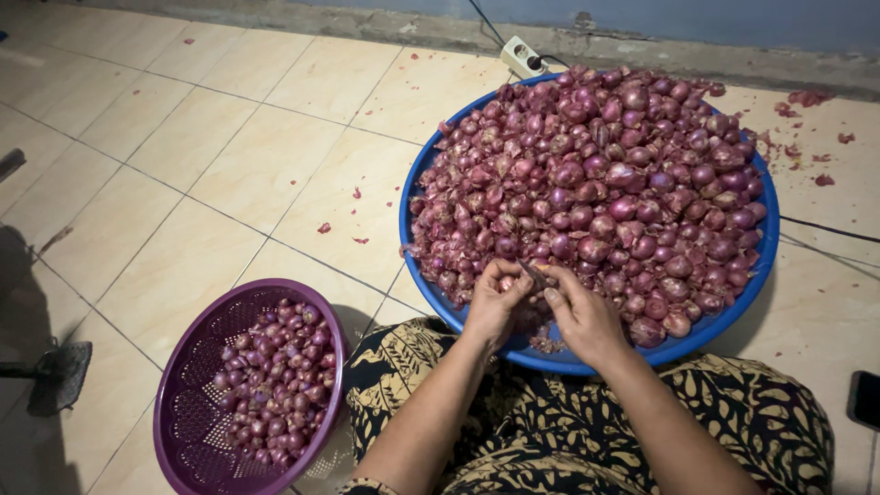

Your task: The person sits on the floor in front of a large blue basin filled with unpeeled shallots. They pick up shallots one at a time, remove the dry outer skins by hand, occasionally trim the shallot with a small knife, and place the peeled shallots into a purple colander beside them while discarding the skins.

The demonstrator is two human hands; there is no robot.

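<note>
A wide blue basin (765,252) on the tiled floor is heaped with unpeeled red shallots (605,174) and loose skins. My left hand (495,301) pinches one shallot at the basin's near rim. My right hand (582,316) holds a small knife (533,273) whose blade touches that shallot. Both hands meet over the rim, above my lap in black and yellow patterned cloth (568,431). A purple perforated basket (183,403) at my left knee holds peeled shallots (275,380).
Bits of shallot skin (324,227) lie on the cream tiles left of the basin and beyond its far right side. A white power strip (522,57) with a black cable sits by the wall. A dark phone (865,399) lies at the right edge.
</note>
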